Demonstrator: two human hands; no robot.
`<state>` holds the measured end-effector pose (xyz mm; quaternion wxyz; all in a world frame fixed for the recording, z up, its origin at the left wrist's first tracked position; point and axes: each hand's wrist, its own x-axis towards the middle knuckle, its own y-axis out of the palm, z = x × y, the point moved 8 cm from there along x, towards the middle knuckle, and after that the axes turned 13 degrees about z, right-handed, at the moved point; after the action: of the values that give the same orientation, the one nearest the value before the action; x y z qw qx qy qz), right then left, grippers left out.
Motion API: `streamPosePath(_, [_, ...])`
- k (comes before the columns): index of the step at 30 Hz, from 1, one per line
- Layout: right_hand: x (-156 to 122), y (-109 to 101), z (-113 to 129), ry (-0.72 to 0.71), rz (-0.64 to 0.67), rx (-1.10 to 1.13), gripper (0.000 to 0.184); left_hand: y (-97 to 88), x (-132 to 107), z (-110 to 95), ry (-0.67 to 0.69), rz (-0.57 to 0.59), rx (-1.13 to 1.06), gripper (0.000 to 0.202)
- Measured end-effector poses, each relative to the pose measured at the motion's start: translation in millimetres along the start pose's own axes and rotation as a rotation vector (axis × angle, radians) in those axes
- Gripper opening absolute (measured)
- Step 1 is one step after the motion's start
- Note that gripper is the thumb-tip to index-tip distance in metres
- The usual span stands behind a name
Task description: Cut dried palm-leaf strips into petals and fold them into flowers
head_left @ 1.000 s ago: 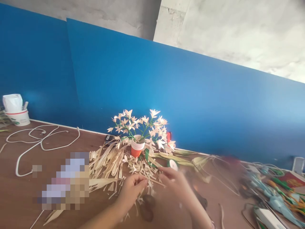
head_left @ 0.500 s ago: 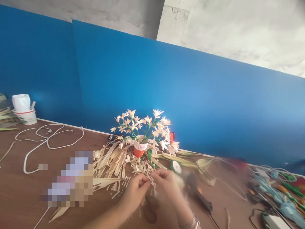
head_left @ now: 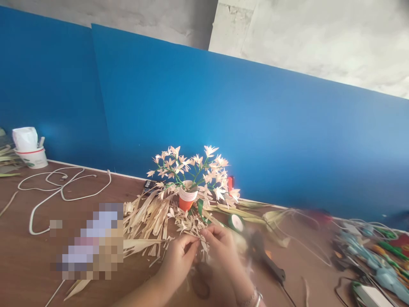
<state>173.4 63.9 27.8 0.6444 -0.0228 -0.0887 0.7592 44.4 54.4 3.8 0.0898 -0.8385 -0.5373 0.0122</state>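
Observation:
My left hand (head_left: 180,255) is closed in a pinch, thumb against forefinger. Just beside it, my right hand (head_left: 222,247) pinches too, the fingertips of both nearly meeting. Between them is a small pale husk piece, mostly covered by the fingers, so its shape is unclear. Loose cut husk petals (head_left: 188,222) lie on the table beyond my fingertips. Behind those stands an orange-and-white paper cup (head_left: 187,201) holding green stems with many pale husk flowers (head_left: 211,177).
Dried husks (head_left: 153,217) are heaped left of the cup. A tape roll (head_left: 237,222) and a black glue gun (head_left: 268,262) lie right of my hands. White cables (head_left: 62,187) curl at the left; a blurred patch (head_left: 92,241) sits nearer. A blue partition (head_left: 223,115) rises behind.
Both hands stay pinched together over the table, with only a slight shift of the fingers. The view has moved a little; the things on the table lie as before.

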Motion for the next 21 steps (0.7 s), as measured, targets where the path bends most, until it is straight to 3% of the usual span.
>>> streamPosePath(15, [2.6, -1.8, -6.4, 0.022, 0.018, 0.014, 0.034, 1.3, 5.2, 19.5, -0.174, -0.003, -0.227, 0.021])
streamPosePath(21, [3.0, -1.0, -5.0, 0.055, 0.02, 0.016, 0.038, -4.0, 8.7, 17.5, -0.129, -0.026, -0.215, 0.016])
